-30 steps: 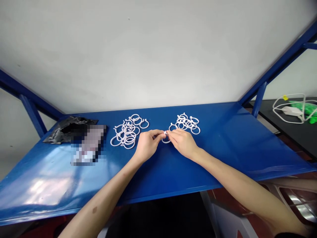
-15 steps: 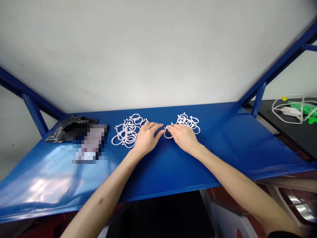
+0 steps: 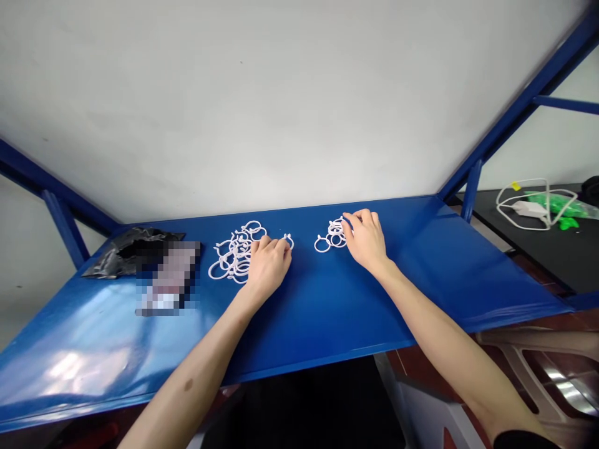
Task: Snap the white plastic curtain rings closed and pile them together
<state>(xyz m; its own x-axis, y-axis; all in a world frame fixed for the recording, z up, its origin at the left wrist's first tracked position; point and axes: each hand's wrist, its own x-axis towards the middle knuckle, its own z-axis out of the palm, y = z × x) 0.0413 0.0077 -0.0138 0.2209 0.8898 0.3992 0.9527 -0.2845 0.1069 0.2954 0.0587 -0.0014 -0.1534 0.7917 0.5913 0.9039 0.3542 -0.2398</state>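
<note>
White rings with small knobbed ends lie in two groups, a larger left pile [image 3: 229,255] and a smaller right pile [image 3: 336,232]. At the right side of the larger pile, my left hand [image 3: 270,265] has its fingers curled down and closed on a white ring [image 3: 290,242], which shows partly past the fingertips. My right hand [image 3: 367,240] is over the right side of the smaller pile, fingers bent and apart, and hides some rings. One single ring [image 3: 322,244] lies flat at the left edge of that pile.
A black plastic bag [image 3: 126,240] and a blurred-out flat object [image 3: 173,274] lie left on the blue table [image 3: 299,324]. Blue frame bars [image 3: 472,187] rise at both sides before a white wall. To the right, a black table [image 3: 552,249] bears green plastic and a white wire frame.
My hands have moved apart. The right hand has gone right, leaving a ring beside the smaller pile; the left hand has shifted slightly left and curled its fingers.
</note>
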